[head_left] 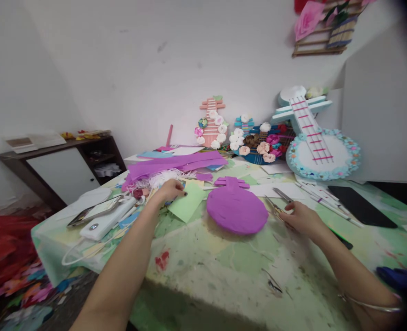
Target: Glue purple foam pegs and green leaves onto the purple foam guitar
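Observation:
A purple foam guitar-shaped cutout (237, 208) lies flat in the middle of the green-stained table (224, 271). My left hand (171, 189) reaches to the left of it, fingers curled on a pale green paper sheet (189, 200) beside white feathery trim (164, 177). My right hand (302, 218) rests just right of the purple cutout, fingers closed around the handles of scissors (278, 201) whose blades point away from me.
Long purple foam strips (176, 164) lie behind. Decorated craft guitars with paper flowers (255, 140) and a large white-blue one (319, 149) lean on the wall. A phone on a white power bank (102, 216) sits left, a black sheet (360, 205) right, a dark side table (59, 161) far left.

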`<state>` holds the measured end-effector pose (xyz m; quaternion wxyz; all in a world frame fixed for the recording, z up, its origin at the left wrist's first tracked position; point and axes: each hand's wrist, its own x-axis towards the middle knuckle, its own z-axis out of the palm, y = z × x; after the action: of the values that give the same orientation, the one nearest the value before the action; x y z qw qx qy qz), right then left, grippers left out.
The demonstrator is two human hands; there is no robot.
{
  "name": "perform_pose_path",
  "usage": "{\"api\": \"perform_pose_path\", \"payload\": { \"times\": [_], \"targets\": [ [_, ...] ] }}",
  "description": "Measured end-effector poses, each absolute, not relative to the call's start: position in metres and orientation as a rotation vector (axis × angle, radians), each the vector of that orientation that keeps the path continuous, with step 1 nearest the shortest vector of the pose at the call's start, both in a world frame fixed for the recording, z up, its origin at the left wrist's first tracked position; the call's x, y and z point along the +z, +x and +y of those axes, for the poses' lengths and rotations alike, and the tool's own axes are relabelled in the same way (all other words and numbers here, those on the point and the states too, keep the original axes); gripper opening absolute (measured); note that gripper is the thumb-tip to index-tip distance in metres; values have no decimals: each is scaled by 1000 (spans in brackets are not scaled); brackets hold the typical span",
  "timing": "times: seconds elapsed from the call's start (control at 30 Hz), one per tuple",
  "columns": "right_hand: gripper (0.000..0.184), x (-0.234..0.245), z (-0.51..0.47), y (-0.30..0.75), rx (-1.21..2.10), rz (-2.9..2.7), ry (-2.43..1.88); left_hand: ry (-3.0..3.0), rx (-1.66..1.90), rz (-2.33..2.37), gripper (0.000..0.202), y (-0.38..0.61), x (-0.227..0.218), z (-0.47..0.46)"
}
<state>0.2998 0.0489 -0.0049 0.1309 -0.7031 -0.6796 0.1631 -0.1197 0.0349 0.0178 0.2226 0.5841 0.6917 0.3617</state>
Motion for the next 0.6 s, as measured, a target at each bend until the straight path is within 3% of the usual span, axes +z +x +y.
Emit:
{"api": "perform_pose_path", "payload": {
  "times": [0.1, 0.27, 0.43, 0.6],
  "targets": [
    [47, -9, 52, 301, 469, -1901, -1994, 1460, 1391, 1790, 32, -130, 26, 34],
    [39, 5, 47, 299, 389, -1800, -1826, 1160, 1851, 1572, 44, -121, 36, 33],
    [45, 16, 25, 275, 1002, -1456, -1368, 1150, 1742, 1326, 46, -64, 31, 26],
    [50, 20, 1, 245, 1283, -1423, -1030, 1262, 1448, 1104, 41, -4, 26, 8]
  ]
}}
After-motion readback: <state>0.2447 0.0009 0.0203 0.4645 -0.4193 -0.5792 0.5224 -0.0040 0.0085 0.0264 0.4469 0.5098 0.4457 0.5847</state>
